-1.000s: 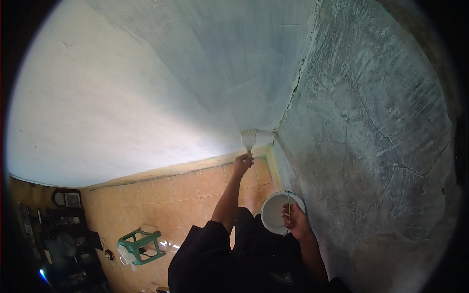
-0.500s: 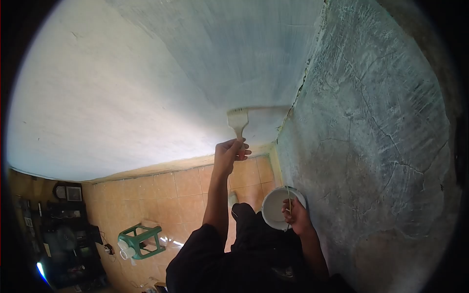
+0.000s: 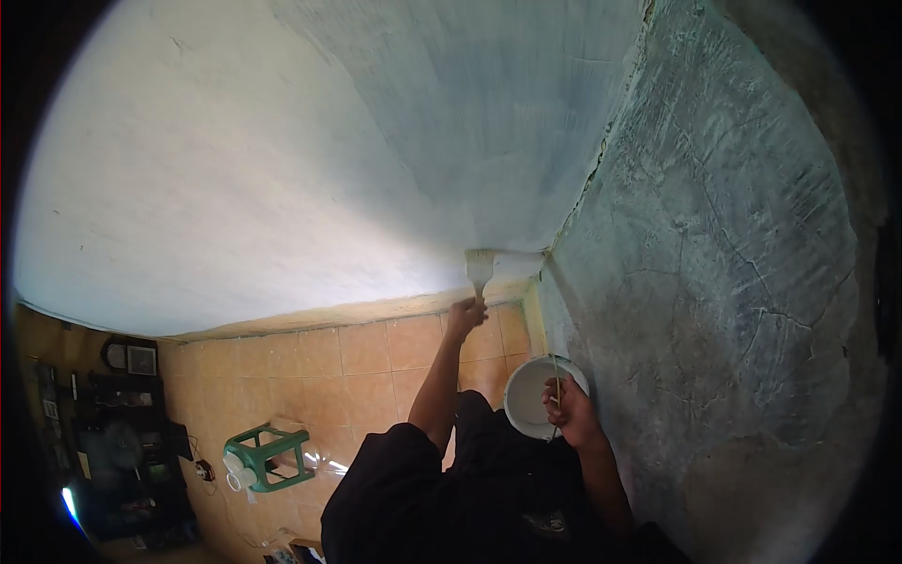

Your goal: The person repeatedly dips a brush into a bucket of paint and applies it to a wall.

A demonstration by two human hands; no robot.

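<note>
Two hands are occupied at the foot of a wall corner: a paintbrush [image 3: 479, 267] is gripped by its handle in the left hand [image 3: 466, 315], fingers closed around it, with the bristles pressed to the pale wall [image 3: 282, 188] just above that hand, beside the cracked corner seam. A white paint bucket [image 3: 532, 397] is held lower down by the right hand [image 3: 567, 414], whose fingers are curled over the rim and what looks like the thin wire handle. A rough, greenish wall [image 3: 733, 263] is seen right of the right hand, while orange floor tiles [image 3: 376, 362] are spread below the brush hand. A green plastic stool [image 3: 268, 456] is seen well off to the left of both hands, near dark shelving [image 3: 113, 442]. Paint could be dripped onto the tiles if the brush is overloaded this low on the wall, and the bucket could be tipped if the one-handed grip at its rim slackens. Bristles dragged across the cracked seam could smear the adjoining wall.
</note>
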